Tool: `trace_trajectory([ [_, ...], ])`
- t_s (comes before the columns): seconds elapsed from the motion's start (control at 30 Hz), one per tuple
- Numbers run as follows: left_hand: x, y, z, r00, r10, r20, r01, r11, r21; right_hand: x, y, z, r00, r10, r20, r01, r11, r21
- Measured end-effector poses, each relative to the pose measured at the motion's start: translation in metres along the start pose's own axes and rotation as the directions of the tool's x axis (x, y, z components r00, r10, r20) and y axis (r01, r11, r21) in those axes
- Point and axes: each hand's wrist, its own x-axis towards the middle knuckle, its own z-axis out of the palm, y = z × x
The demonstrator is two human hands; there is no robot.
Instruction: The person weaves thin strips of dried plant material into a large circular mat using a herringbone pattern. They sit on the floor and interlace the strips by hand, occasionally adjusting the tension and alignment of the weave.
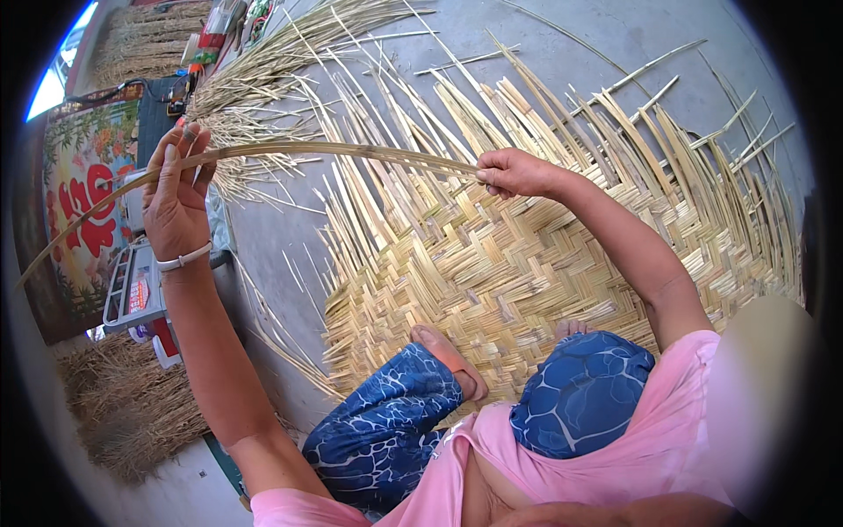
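A long thin bamboo strip arcs across the upper left, held at both ends of its middle stretch. My left hand, with a white band at the wrist, is raised and grips the strip near its left part. My right hand pinches the strip over the woven bamboo mat. The mat lies on the concrete floor with many loose strip ends fanning up and outward. My legs in blue patterned trousers fold over the mat's near edge, one bare foot resting on the weave.
A bundle of loose bamboo strips lies on the floor at upper left. A red and white painted panel and a small metal rack stand at left. Dry straw is heaped at lower left.
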Motion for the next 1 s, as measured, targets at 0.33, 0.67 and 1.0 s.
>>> trace_trajectory([
  [0.33, -0.111, -0.182, -0.119, 0.581, -0.717, -0.386, 0.813, 0.537, 0.226, -0.007, -0.048, -0.006, 0.990, 0.142, 0.021, -0.077, 0.649, -0.757],
  [0.67, -0.101, -0.281, 0.023, 0.807, -0.238, 0.540, -0.038, 0.892, 0.450, -0.012, -0.089, 0.019, 0.999, -0.044, -0.001, 0.007, 0.182, -0.983],
  [1.0, -0.075, -0.347, -0.049, 0.882, -0.417, 0.220, 0.224, 0.781, 0.583, 0.057, -0.111, 0.066, 0.701, -0.517, 0.490, 0.172, -0.545, -0.821],
])
